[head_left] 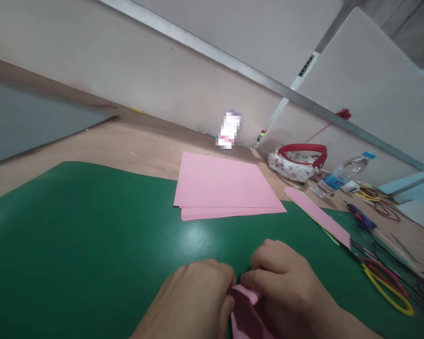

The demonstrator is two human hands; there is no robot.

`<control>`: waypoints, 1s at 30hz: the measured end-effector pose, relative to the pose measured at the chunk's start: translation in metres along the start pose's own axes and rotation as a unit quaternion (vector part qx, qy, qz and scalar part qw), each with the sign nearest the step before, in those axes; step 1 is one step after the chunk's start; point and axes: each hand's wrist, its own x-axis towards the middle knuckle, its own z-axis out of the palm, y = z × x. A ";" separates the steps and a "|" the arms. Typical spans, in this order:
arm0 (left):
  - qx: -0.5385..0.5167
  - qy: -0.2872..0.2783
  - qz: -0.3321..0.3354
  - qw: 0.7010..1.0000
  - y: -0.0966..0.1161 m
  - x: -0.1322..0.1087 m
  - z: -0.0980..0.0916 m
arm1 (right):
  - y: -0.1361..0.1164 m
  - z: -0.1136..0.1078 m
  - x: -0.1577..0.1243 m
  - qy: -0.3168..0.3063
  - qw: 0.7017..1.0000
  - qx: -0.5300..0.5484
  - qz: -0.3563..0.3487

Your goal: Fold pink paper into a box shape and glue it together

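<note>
Both my hands meet at the bottom middle of the head view, over a green mat [92, 245]. My left hand [194, 301] and my right hand [286, 282] have their fingers curled and pinched on a folded piece of pink paper [247, 310], which sticks out between and below them. Much of that paper is hidden under my hands. A stack of pink sheets [222, 186] lies flat further back, half on the mat and half on the wooden table [127, 146].
A pink paper strip [318, 214] lies to the right of the stack. Scissors with yellow and red handles [385, 280], a glue gun [360, 219], a water bottle [342, 174] and a red-trimmed pouch [297, 162] crowd the right side. White partition walls [162, 70] stand behind.
</note>
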 end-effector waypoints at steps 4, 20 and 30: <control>-0.044 0.008 0.041 0.998 -0.006 0.007 0.006 | 0.000 -0.001 0.000 0.010 1.000 -0.006 0.008; -0.168 -0.084 -0.006 0.982 0.006 0.008 0.003 | 0.000 -0.010 0.007 0.031 0.993 -0.068 -0.087; -0.203 -0.092 -0.060 0.973 0.005 0.008 0.006 | 0.017 -0.011 0.006 -0.013 0.997 -0.029 -0.065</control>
